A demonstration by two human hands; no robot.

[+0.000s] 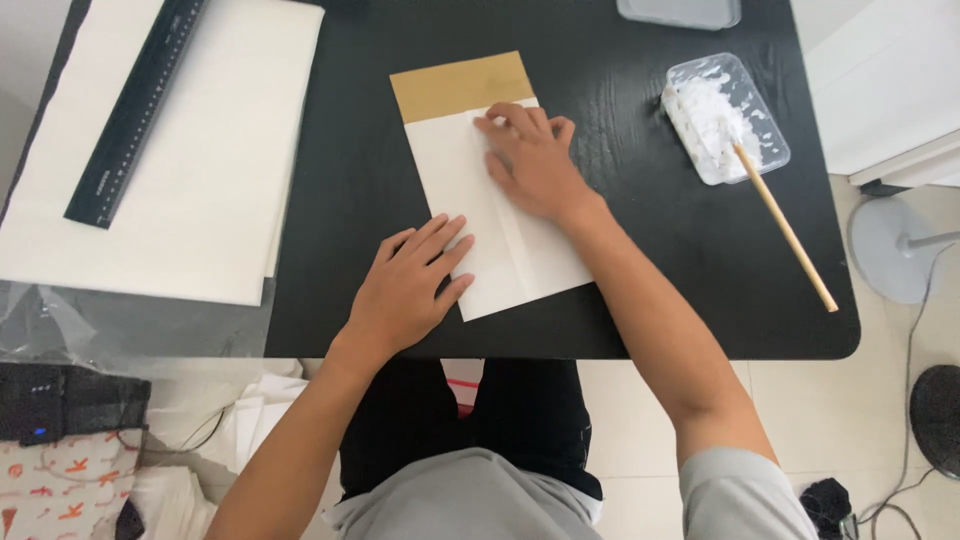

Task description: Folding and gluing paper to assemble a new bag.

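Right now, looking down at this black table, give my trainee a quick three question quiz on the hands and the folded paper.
1. True or false: both hands rest flat on the folded white paper.
2. What lies on the big white sheets at the table's left side?
A. a black ruler
B. scissors
C. a pen
3. Where does the brush's bristle end sit?

Key:
1. True: the left hand presses the near left edge, the right hand presses near the tan strip.
2. A, the black ruler.
3. In the clear plastic tray of white paste.
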